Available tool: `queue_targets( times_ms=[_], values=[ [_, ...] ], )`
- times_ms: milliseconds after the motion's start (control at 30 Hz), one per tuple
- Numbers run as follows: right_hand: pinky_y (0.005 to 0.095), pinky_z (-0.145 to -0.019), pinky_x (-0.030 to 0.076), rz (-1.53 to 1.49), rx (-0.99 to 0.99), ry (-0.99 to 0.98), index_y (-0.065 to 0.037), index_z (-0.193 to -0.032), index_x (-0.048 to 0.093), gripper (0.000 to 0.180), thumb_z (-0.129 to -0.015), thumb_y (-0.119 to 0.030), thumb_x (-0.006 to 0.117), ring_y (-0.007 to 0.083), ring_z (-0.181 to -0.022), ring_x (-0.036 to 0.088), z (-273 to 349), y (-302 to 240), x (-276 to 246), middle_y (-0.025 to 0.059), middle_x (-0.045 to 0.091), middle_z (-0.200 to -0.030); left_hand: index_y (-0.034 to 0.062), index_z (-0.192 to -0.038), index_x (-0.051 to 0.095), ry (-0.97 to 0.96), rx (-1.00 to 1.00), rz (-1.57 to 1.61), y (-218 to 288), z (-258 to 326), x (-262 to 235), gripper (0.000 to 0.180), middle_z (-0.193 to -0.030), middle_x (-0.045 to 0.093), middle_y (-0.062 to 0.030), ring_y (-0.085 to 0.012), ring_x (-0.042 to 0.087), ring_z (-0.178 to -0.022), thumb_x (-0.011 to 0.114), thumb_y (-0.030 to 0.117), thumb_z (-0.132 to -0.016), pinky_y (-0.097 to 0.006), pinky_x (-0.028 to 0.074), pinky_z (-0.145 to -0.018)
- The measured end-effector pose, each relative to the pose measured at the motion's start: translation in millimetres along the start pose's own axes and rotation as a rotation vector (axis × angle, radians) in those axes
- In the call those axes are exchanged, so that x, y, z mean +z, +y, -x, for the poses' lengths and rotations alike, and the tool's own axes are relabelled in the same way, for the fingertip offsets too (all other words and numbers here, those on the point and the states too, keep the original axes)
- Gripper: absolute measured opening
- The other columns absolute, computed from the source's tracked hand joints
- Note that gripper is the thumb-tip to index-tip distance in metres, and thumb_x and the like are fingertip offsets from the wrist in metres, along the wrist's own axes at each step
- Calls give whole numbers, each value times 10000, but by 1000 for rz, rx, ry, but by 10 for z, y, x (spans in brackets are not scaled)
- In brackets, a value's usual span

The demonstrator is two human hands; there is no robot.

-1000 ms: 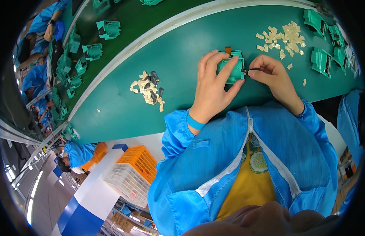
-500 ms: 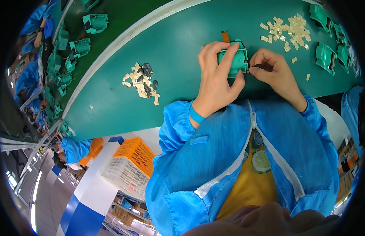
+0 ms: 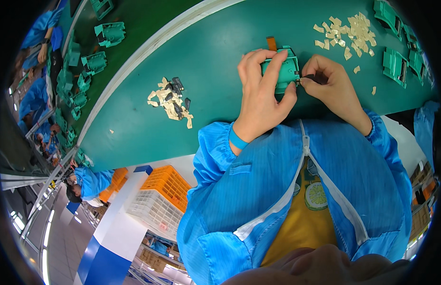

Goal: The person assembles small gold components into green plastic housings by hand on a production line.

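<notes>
Right hand (image 3: 327,83) sits closer to the green case (image 3: 289,70) than a second ago — the handling now centres on the case's right edge.
The left hand (image 3: 261,85) curves half-open over the case on the smooth green table (image 3: 220,52), gripping it; the right pinches a small dark piece (image 3: 311,76), thumb against forefinger. The case looks like moulded plastic, boxy with a rounded hollow; a flat orange strip (image 3: 271,43) — more exposed now — juts behind. Thin cream scraps (image 3: 360,33) lie beyond.

A table (image 3: 206,71) bears teal housings (image 3: 395,67) and cream scraps (image 3: 359,32).
</notes>
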State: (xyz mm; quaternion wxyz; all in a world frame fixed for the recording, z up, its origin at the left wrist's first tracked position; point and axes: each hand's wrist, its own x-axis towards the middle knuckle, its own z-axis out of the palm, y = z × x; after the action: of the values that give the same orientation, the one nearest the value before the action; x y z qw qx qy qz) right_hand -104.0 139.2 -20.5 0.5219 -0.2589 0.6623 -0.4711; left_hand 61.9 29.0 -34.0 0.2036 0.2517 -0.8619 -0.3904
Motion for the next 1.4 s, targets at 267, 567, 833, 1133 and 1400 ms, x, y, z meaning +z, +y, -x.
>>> queue_targets(
  times_ms=[267, 567, 833, 1133, 1400],
  values=[
    [227, -622, 399, 11, 20, 3, -31, -849, 575, 118, -870, -57, 689, 35, -711, 496, -16, -22, -1, -38, 554, -749, 80, -1353, 598, 11, -8, -13, -13, 4, 21, 613, -1341, 480, -147, -394, 394, -1283, 755, 59, -761, -488, 369, -1091],
    [234, -607, 392, -33, 20, 11, -28, -841, 565, 124, -865, -45, 685, 34, -701, 495, -7, -12, 3, -41, 551, -745, 90, -1316, 615, 17, -50, 14, 28, -23, 35, 586, -1320, 489, -142, -372, 408, -1266, 768, 44, -753, -462, 388, -1071],
    [277, -647, 472, 370, 7, 77, 11, -942, 644, 210, -879, -161, 747, 111, -699, 547, 63, -171, -102, 33, 615, -792, 91, -1304, 608, 16, -84, 18, 73, -36, 55, 553, -1313, 484, -149, -362, 416, -1255, 768, 57, -776, -447, 391, -1066],
    [282, -658, 463, 286, -51, 73, 5, -876, 647, 204, -873, -147, 783, 114, -725, 543, 24, -96, -227, 26, 605, -825, 79, -1307, 598, 7, -98, 1, 87, -53, 65, 531, -1312, 478, -162, -361, 419, -1251, 749, 74, -799, -445, 391, -1066],
    [268, -657, 460, 269, -2, 42, 7, -850, 644, 195, -879, -134, 775, 110, -731, 562, -41, -125, -238, 29, 616, -827, 72, -1331, 573, -36, -67, -69, 105, -109, 10, 681, -1301, 475, -165, -364, 432, -1241, 858, 106, -714, -443, 398, -1057]
  ],
)
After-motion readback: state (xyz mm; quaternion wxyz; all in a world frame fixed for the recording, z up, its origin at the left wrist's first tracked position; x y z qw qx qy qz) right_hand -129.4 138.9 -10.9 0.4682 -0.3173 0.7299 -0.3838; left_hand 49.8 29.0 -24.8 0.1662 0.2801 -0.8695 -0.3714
